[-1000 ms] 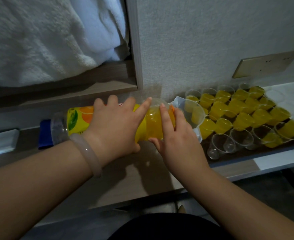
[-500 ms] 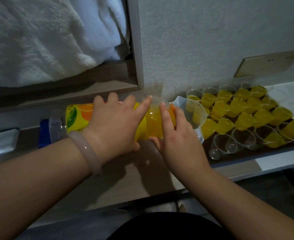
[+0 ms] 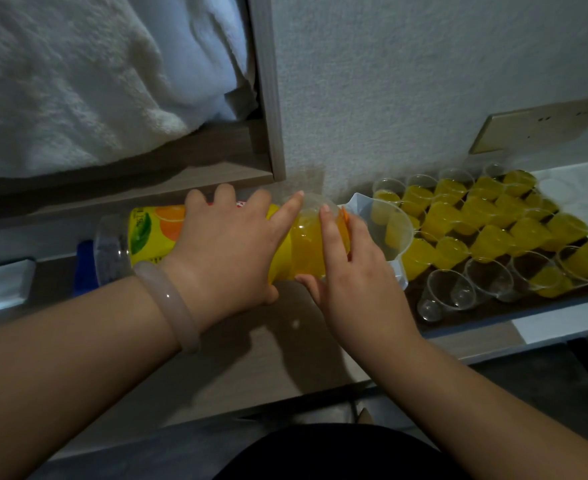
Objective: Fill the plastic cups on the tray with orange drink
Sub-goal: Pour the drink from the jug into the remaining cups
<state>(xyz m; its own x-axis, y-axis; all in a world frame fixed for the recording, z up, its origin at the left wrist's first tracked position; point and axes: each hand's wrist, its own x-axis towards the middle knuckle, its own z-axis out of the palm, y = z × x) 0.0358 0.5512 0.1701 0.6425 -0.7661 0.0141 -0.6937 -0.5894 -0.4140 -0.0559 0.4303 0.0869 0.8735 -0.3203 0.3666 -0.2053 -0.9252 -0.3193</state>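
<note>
A large bottle of orange drink [image 3: 154, 233] with a yellow label lies on its side over the wooden counter. Its mouth points right into a clear plastic jug [image 3: 391, 216]. My left hand [image 3: 230, 251] grips the bottle's body from above, thumb underneath. My right hand [image 3: 358, 271] holds the bottle near its neck, index finger along the top; the mouth is hidden behind it. To the right, a dark tray [image 3: 476, 315] carries several small plastic cups. Most of these filled cups [image 3: 493, 216] hold orange drink. Empty cups [image 3: 452, 292] stand in the front row.
A white towel [image 3: 77, 81] fills the shelf above the counter, bounded by a wooden upright [image 3: 268, 98]. A beige socket plate [image 3: 535, 124] sits on the wall. A blue object [image 3: 84, 268] lies behind the bottle's base. The counter's front edge [image 3: 320, 393] runs below my wrists.
</note>
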